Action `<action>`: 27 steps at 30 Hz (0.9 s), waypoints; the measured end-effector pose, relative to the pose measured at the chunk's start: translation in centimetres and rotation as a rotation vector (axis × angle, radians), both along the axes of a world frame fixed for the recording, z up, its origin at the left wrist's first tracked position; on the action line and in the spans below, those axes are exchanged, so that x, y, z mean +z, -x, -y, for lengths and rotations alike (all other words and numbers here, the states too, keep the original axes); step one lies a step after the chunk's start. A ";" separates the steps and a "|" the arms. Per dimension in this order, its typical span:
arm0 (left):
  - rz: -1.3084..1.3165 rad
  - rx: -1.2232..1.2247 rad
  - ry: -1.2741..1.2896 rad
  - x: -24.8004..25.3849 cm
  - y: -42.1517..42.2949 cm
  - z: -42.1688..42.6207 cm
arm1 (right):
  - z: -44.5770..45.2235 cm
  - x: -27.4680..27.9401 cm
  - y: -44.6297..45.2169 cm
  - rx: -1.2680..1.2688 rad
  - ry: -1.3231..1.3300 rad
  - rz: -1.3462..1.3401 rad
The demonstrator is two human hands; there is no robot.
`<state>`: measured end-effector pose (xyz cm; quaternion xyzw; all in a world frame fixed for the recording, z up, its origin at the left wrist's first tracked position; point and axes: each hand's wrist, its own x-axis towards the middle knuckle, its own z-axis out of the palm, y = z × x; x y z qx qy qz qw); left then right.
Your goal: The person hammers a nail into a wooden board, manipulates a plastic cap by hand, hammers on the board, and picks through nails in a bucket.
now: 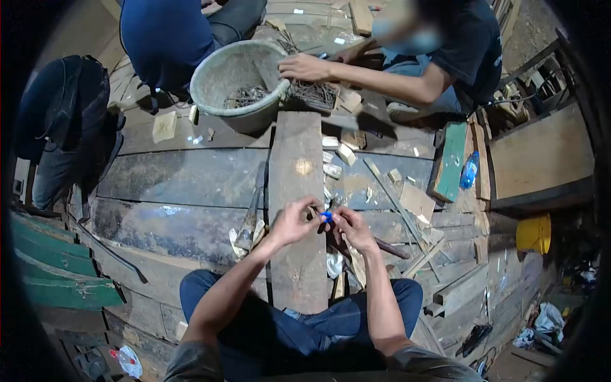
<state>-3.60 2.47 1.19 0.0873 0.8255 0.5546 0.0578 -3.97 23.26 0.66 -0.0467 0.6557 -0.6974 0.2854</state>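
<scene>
A small bright blue object (326, 217) is pinched between my fingers, above the right edge of a long plank; its kind is too small to make out. My left hand (294, 223) closes on it from the left, thumb and fingertips together. From the right, my right hand (354, 229) grips it too, fingers curled. Under my left hand runs the raised wooden plank (296, 143), with a pale round patch on its top. Left of the plank lies a saw-like tool (245, 237). A dark rod (393, 248) is beside my right hand.
A grey bucket (203, 105) holding thin metal pieces stands ahead, with a co-worker's hand (305, 67) at its rim. Another person (168, 44) sits at the back left. Wood offcuts (347, 154), a green block (450, 162), a blue bottle (470, 170) and a yellow bucket (533, 234) are rightward.
</scene>
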 end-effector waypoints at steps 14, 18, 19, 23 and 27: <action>-0.262 -0.037 0.005 2.3 -0.8 -0.7 | -1.0 -0.5 -0.6 0.063 0.333 0.235; -0.363 -0.042 -0.081 1.2 -1.0 -1.2 | -1.2 -0.8 -0.4 0.053 0.361 0.268; -0.318 -0.041 -0.002 2.6 -1.4 -1.3 | -1.4 -1.2 -0.5 0.056 0.382 0.272; -0.398 -0.004 -0.011 2.1 -1.8 -1.8 | -1.8 -2.1 -0.4 0.073 0.421 0.256; -0.371 0.019 -0.020 1.9 -2.5 -2.1 | -1.7 -1.5 -0.5 0.032 0.453 0.267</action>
